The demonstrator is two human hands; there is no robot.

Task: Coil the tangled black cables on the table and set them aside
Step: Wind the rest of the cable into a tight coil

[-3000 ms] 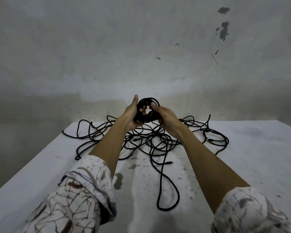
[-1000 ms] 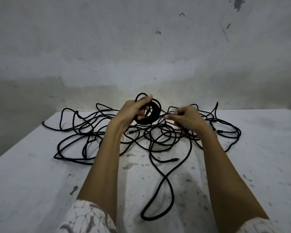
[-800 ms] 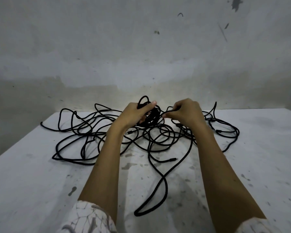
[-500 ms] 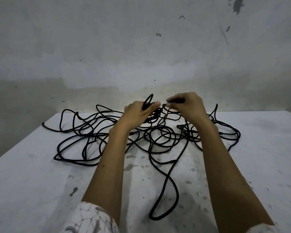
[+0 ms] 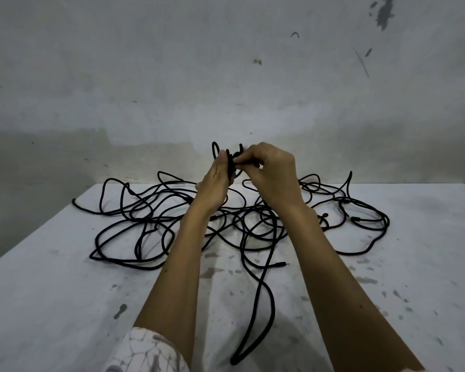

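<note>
Step now: the person is winding one black cable into a small coil [image 5: 232,163], held up in the air above the worktop [image 5: 51,291].
Left hand: the left hand [image 5: 215,183] is closed around the small coil and holds it upright.
Right hand: the right hand [image 5: 273,175] is closed too. Its fingertips [image 5: 243,160] pinch a bit of cable right against the coil, so the two hands touch.
Where the cables are: most of the cable pile [image 5: 239,224] lies loose and messy on the worktop, under and behind the hands. One long loose loop [image 5: 263,312] runs toward the person, between the two arms.
How far along: I think this is early. Only a small coil is made and a lot of cable is still tangled.
Next move: I think the right hand needs to pull more slack from the pile and lay one more loop on the coil. The cable crosses over itself a lot, so it may snag.
Change from before: half a second ago the hands were a little apart. Now they have come together and sit a bit higher. The long loose loop has slid a little closer to the person.
</note>
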